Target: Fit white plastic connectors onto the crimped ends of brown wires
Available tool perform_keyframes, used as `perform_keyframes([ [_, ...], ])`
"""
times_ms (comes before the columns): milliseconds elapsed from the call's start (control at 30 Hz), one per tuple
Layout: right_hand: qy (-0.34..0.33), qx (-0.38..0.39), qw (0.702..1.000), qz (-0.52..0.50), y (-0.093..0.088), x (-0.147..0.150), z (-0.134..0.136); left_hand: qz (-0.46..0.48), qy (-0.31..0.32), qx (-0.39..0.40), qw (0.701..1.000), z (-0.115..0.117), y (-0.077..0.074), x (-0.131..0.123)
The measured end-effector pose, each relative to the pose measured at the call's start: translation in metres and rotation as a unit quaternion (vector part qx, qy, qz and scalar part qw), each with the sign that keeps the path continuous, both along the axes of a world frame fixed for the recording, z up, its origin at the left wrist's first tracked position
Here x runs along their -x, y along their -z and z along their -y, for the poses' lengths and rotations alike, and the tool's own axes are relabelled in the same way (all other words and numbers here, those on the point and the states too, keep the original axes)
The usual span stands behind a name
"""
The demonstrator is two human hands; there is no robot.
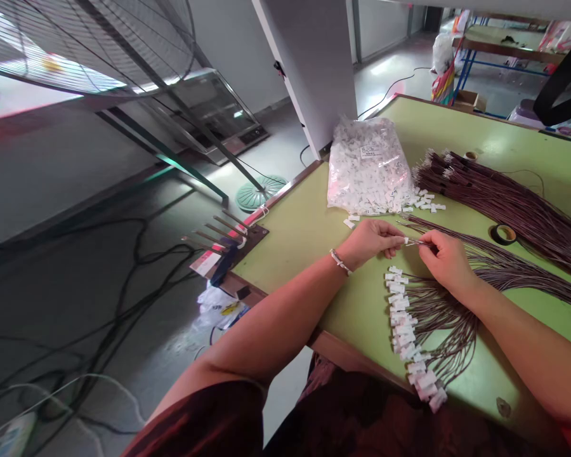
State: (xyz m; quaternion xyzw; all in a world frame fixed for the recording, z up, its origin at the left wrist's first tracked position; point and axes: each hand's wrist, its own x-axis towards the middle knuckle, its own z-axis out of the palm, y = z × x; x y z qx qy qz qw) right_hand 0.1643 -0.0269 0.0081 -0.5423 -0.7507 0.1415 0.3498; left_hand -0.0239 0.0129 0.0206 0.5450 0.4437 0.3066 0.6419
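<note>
While both hands meet just in front of the clear bag of connector housings [368,168], the left hand [371,242] is pinching one small white connector housing [406,240] between thumb and fingertips. The right hand [445,257] is pinched on the tip of a thin brown wire [427,244], right up against that housing. So both hands are closed in a fine pinch, nearly touching each other, over the green desk [304,228].

The housing is tiny, blocky, plain white plastic. Can't make out whether the wire's end is inside it or only at its mouth. The wire is dark reddish-brown and runs off away from the bag into a loose fan of the same wires [518,279].

At the bag's near edge a few loose housings [423,203] are spilled out. Nearer the person than the bag, a curved row of capped wires [404,330] lies flat, each tipped with a white housing. Out past the spill from the bag sits a thick wire bundle [504,200], with a dark tape roll [503,235] just beside it.
</note>
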Motion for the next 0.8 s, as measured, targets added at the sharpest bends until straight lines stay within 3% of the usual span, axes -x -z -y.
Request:
perform_keyframes([
  [300,-0.028,-0.002,1.0,0.006,0.002,0.001,0.0,0.011,0.008,0.044,0.999,0.003,0.006,-0.011],
  [600,-0.017,-0.005,1.0,0.021,0.011,0.003,-0.003,-0.024,-0.001,0.023,0.999,0.007,0.004,-0.015],
  [800,-0.002,0.045,0.999,-0.02,0.01,0.001,-0.003,-0.024,-0.007,0.016,1.0,0.001,0.006,-0.01],
])
